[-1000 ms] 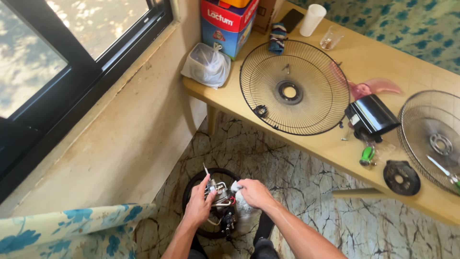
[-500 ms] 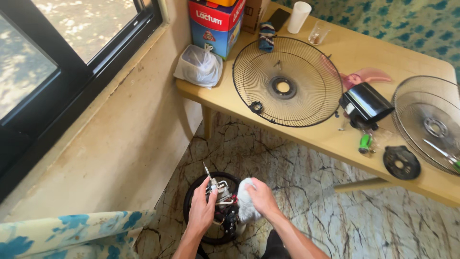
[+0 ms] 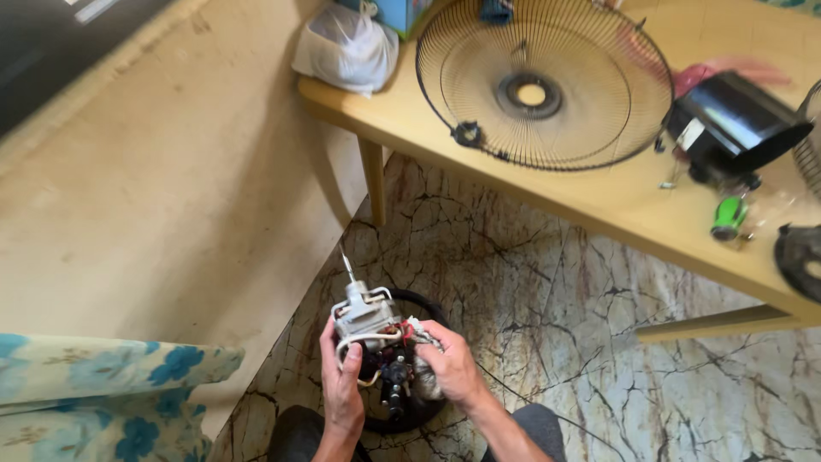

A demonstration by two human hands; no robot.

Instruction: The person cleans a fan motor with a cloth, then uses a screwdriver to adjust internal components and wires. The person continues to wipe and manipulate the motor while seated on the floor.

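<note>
Head view, own body only. Left hand [image 3: 340, 387] and right hand [image 3: 451, 366] bare: no gloves, rings or watch visible. Both forearms bare to the frame edge, no sleeves in view. Dark grey cloth covers the left knee [image 3: 299, 432] and right knee [image 3: 540, 428]. Feet out of frame.

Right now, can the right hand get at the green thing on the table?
Probably not at once: the right hand holds the fan motor low over the floor, and the green thing lies far off on the table.
</note>
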